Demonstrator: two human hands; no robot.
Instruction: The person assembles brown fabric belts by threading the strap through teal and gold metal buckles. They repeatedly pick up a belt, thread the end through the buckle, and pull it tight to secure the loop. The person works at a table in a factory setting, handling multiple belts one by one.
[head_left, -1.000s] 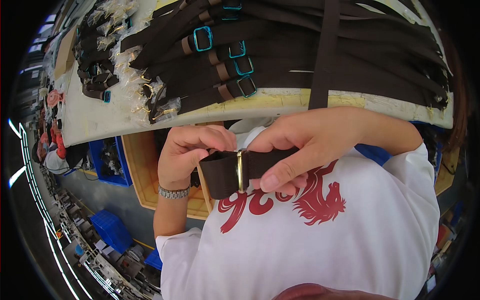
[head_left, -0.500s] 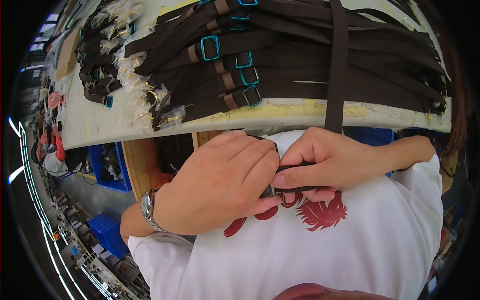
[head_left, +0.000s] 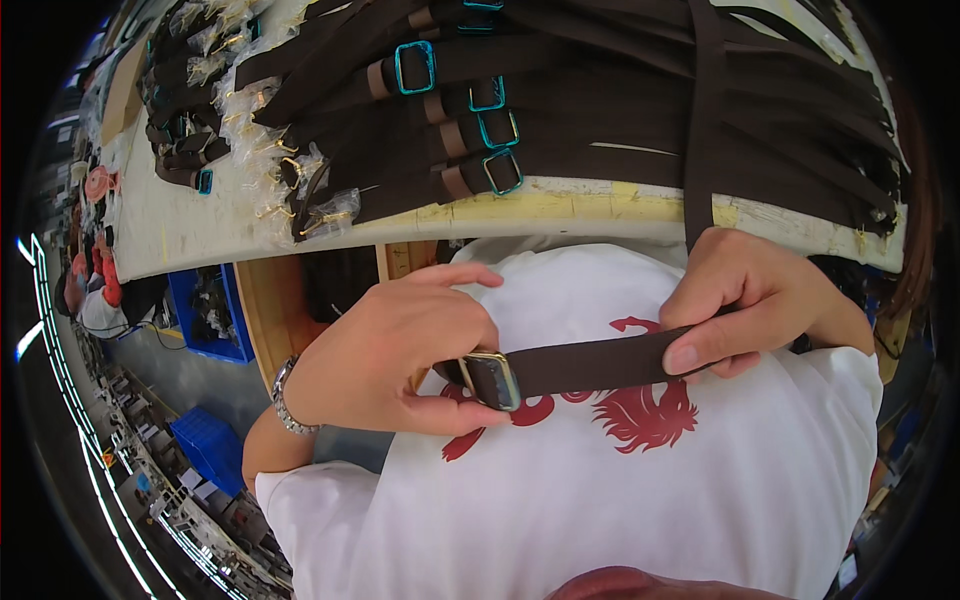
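A dark brown webbing strap (head_left: 590, 366) is stretched between my two hands in front of my white shirt. My left hand (head_left: 400, 345), with a watch at its wrist, pinches the strap's left end at a rectangular metal slide buckle (head_left: 490, 381). The strap passes through this buckle. My right hand (head_left: 745, 310) grips the strap farther right, thumb on top and fingers curled beneath. From near my right hand, a vertical length of strap (head_left: 704, 130) runs up over the table. Part of the left end is hidden behind my left fingers.
On the table (head_left: 240, 235) lies a pile of brown straps (head_left: 600, 105) with several blue-green buckles (head_left: 415, 68). Plastic-wrapped gold hardware (head_left: 275, 170) lies to their left. Blue crates (head_left: 210, 445) stand at lower left, near a wooden frame (head_left: 275, 320). A person (head_left: 100, 300) is at far left.
My hands have drawn apart, my right hand sliding right along the strap and my left hand shifting left. The strap and buckle between them have come into view.
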